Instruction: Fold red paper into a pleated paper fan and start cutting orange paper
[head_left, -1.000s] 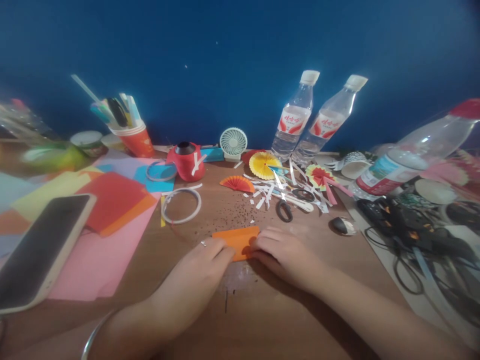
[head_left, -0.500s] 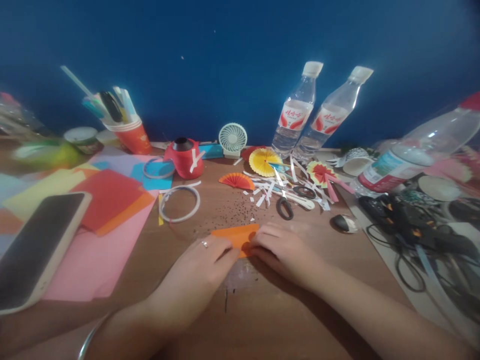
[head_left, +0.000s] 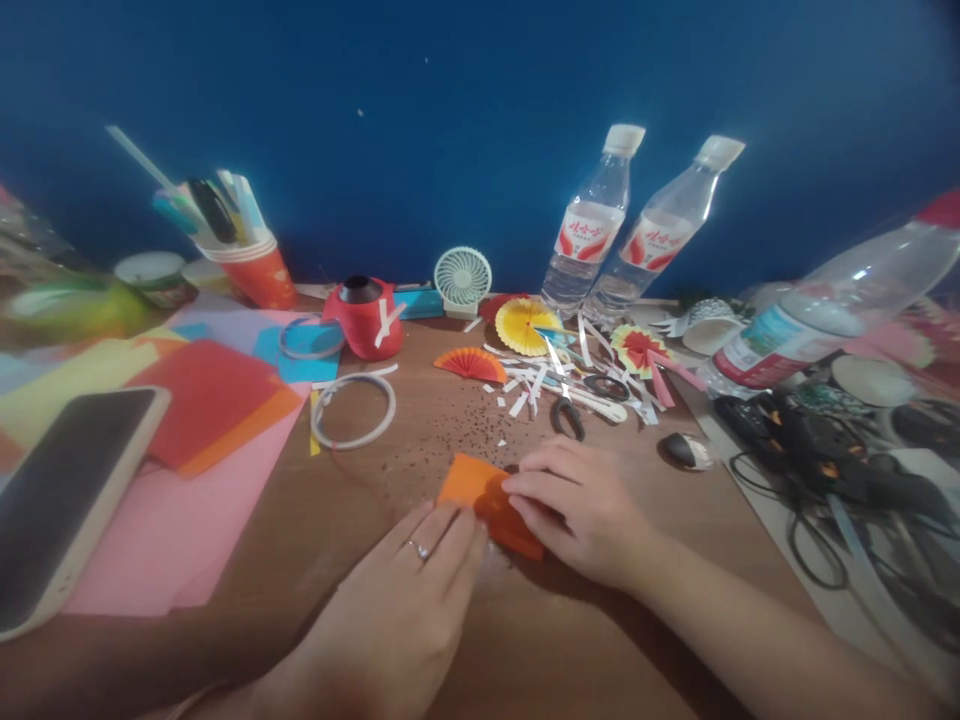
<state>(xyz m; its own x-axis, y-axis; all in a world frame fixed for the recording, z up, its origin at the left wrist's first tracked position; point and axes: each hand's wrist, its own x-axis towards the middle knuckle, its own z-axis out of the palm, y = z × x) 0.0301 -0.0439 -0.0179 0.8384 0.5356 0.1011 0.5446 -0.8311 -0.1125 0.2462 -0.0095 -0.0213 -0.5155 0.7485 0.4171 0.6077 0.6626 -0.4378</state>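
A folded piece of orange paper lies slantwise on the brown table in front of me, one corner to the upper left and its darker end to the lower right. My left hand, with a ring on one finger, holds its lower left edge, fingers close together and thumb hidden. From the right, the bent fingers of my right hand grip the paper's upper right side. Just beyond the paper, small dark specks are scattered on the table.
Scissors, paper strips and folded paper fans lie farther back. Left are a tape roll, coloured sheets and a phone. Bottles and tangled black cables occupy the right, near a mouse-like object.
The orange paper has turned clockwise, from nearly level to slanting down rightward. My left hand has shifted down along its edge; the right hand has moved slightly and its fingers have spread a little.
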